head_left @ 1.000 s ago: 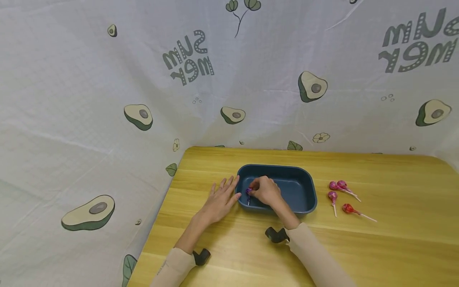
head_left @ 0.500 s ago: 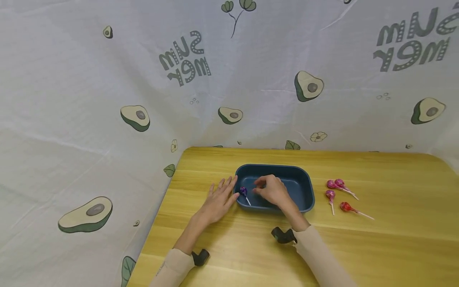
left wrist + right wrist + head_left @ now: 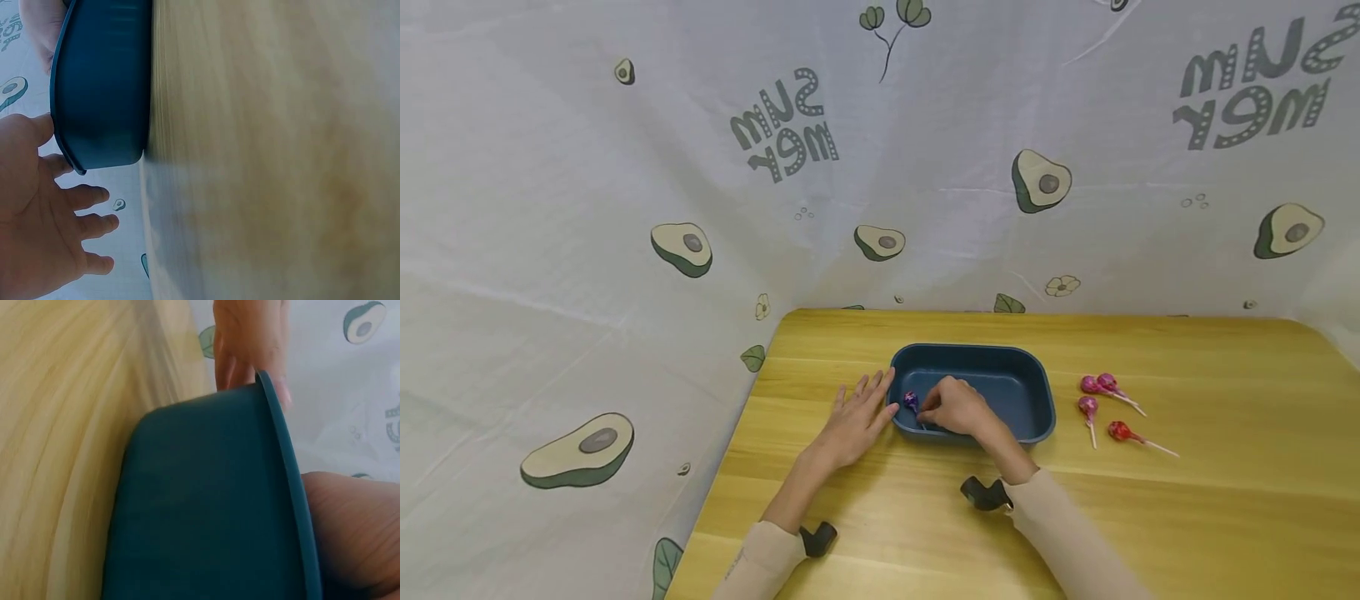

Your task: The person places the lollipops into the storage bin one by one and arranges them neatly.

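Observation:
A dark blue rectangular tub [image 3: 1022,417] stands on the wooden table, with a purple-wrapped lollipop [image 3: 911,400] inside at its left end. My right hand [image 3: 958,407] reaches into the tub, thumb and fingertips pinching the lollipop's stick just below the wrapped head. In the right wrist view the tub wall [image 3: 194,500] hides the fingertips. My left hand [image 3: 853,427] is spread at the tub's left end, fingers straight, with thumb and index finger at the rim. The left wrist view shows the left palm [image 3: 31,212] facing the tub's outer wall [image 3: 103,94].
Right of the tub lie two pink lollipops [image 3: 1107,382] side by side, another pink lollipop [image 3: 1087,406] and a red lollipop [image 3: 1120,431]. A white avocado-print cloth [image 3: 955,233] hangs behind the table [image 3: 880,533] and along its left side.
My right hand let go of the purple lollipop and drew back to the right, then came back down to its stick. The lollipop's head shifted slightly left. The left hand stayed at the rim.

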The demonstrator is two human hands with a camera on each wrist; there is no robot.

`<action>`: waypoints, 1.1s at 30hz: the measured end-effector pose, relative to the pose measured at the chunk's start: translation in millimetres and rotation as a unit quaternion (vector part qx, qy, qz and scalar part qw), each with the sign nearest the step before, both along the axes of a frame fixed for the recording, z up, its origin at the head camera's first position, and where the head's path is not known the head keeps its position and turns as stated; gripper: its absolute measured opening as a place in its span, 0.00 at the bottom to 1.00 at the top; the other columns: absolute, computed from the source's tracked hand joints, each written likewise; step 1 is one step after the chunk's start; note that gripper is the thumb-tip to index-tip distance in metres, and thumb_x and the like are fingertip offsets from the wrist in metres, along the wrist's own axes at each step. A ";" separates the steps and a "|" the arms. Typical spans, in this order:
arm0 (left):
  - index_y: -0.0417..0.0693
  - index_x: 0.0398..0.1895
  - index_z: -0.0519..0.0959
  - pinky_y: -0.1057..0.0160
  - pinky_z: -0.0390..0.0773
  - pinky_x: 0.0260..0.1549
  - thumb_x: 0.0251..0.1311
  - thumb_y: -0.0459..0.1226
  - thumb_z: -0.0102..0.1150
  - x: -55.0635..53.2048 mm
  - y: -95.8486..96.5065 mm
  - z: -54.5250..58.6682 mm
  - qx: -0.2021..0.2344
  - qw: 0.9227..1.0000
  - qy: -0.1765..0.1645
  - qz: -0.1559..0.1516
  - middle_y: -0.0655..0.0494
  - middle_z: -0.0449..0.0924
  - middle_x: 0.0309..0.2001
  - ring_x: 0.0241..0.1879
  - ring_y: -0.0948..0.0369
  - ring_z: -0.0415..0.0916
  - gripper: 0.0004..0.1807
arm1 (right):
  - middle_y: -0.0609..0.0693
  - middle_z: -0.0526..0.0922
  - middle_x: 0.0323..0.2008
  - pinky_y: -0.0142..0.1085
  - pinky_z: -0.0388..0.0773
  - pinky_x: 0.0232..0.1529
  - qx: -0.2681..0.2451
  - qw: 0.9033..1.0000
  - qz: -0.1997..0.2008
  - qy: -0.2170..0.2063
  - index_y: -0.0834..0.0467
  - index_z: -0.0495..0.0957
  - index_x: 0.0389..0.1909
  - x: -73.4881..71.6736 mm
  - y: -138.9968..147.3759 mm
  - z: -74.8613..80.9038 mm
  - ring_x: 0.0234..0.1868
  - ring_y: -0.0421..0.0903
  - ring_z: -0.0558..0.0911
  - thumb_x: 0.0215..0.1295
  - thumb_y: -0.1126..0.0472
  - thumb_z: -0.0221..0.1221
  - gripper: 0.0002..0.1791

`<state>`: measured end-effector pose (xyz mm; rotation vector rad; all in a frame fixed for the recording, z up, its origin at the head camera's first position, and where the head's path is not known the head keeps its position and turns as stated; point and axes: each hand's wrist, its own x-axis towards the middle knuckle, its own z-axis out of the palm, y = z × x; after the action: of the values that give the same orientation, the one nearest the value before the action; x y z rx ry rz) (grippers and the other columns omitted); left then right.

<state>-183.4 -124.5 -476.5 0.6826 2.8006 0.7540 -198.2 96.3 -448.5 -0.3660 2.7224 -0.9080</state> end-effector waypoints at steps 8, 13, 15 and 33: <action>0.62 0.86 0.41 0.33 0.35 0.79 0.82 0.59 0.29 1.2 1.9 0.3 0.002 1.000 -0.003 0.002 0.49 0.46 0.84 0.84 0.45 0.40 0.36 | 0.46 0.91 0.31 0.47 0.83 0.41 0.017 0.999 -0.026 -0.016 0.55 0.91 0.27 -2.1 -9.2 -6.1 0.34 0.43 0.83 0.62 0.62 0.71 0.05; 0.62 0.86 0.41 0.32 0.36 0.79 0.82 0.60 0.29 0.6 2.3 0.5 0.004 1.000 -0.001 0.002 0.48 0.46 0.84 0.84 0.45 0.41 0.36 | 0.48 0.91 0.29 0.39 0.81 0.35 -0.016 1.000 -0.002 -0.004 0.58 0.91 0.28 -3.4 -6.3 -9.4 0.29 0.40 0.82 0.63 0.65 0.69 0.05; 0.62 0.86 0.41 0.33 0.36 0.79 0.82 0.60 0.29 0.3 2.3 0.7 0.004 1.000 -0.002 0.003 0.48 0.47 0.84 0.84 0.45 0.42 0.36 | 0.49 0.91 0.29 0.36 0.81 0.34 -0.028 0.999 0.018 0.002 0.60 0.91 0.29 -4.2 -4.9 -9.8 0.29 0.39 0.81 0.64 0.67 0.67 0.06; 0.63 0.86 0.41 0.32 0.35 0.79 0.82 0.59 0.30 1.5 1.6 0.7 0.013 1.000 -0.005 0.005 0.48 0.47 0.84 0.84 0.44 0.42 0.36 | 0.59 0.91 0.36 0.35 0.81 0.29 -0.159 0.985 -0.035 0.046 0.65 0.84 0.58 -9.9 36.9 -2.9 0.26 0.53 0.88 0.68 0.58 0.68 0.21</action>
<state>-181.9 -122.9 -475.8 0.6667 2.7915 0.7949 -208.1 133.2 -451.4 -0.3813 2.6858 -1.3853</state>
